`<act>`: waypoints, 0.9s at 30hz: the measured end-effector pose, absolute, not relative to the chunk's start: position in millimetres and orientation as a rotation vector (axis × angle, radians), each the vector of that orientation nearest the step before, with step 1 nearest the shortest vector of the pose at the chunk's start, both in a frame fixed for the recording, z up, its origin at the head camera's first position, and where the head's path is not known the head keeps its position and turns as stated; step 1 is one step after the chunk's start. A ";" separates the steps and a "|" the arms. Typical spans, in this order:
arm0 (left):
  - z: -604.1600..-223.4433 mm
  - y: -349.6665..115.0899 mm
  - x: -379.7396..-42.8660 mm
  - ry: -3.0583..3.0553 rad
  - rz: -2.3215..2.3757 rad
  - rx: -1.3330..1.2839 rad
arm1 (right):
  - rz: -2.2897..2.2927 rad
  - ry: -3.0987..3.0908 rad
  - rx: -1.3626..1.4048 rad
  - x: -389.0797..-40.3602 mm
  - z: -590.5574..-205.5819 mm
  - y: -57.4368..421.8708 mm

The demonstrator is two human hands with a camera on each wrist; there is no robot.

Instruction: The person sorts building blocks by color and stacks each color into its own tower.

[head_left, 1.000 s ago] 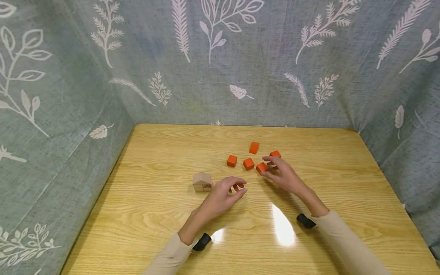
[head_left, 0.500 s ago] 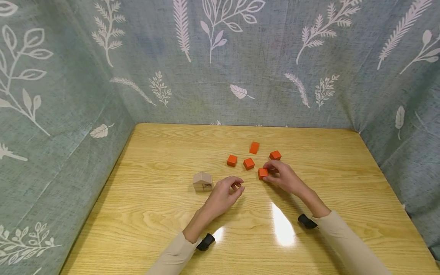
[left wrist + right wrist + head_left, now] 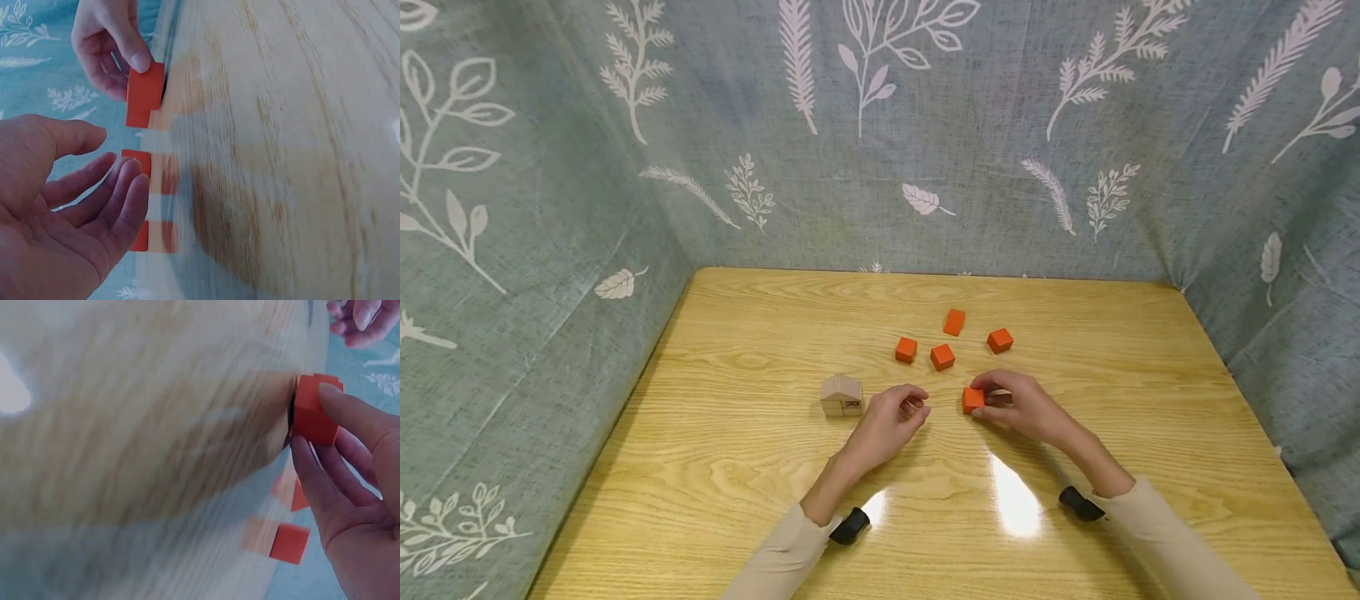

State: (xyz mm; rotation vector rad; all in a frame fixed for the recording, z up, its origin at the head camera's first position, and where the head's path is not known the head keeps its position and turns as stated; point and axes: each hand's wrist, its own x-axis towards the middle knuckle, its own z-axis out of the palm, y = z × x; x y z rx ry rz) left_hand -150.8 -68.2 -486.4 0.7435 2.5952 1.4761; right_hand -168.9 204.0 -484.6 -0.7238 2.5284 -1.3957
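My right hand (image 3: 1024,407) pinches a small orange-red cube (image 3: 973,400) between thumb and fingers, right of the table's middle. In the right wrist view the thumb lies on one face of this cube (image 3: 312,412) and fingers are at another side. Whether the cube touches the table, I cannot tell. To its left, my left hand (image 3: 882,427) holds nothing, its fingers loosely curved. Just left of that hand stands a small house-shaped wooden block (image 3: 842,396) with a dark letter R on it.
Several more orange-red pieces lie behind the hands: a left cube (image 3: 906,350), a middle cube (image 3: 942,357), a right cube (image 3: 1000,340) and a rear block (image 3: 954,322). Leaf-patterned cloth (image 3: 835,217) hangs at the table's (image 3: 760,317) back and sides.
The right hand has taken hold of the nearest cube and drawn it toward the person, away from the other orange-red pieces. The left hand has barely shifted.
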 end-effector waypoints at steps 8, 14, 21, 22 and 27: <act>-488.1 -66.7 -153.2 2.563 1.469 0.745 | -1.398 2.488 -0.785 -162.5 -486.6 196.2; -489.6 -63.2 -156.0 2.557 1.457 0.764 | -1.402 2.474 -0.779 -158.4 -486.4 194.5; -490.8 -59.0 -158.8 2.558 1.429 0.763 | -1.415 2.458 -0.766 -158.4 -490.5 195.6; -490.7 -58.5 -159.0 2.550 1.428 0.760 | -1.412 2.459 -0.773 -158.7 -491.0 196.6; -490.3 -55.1 -158.5 2.478 1.416 0.730 | -1.416 2.489 -0.762 -159.3 -488.0 205.6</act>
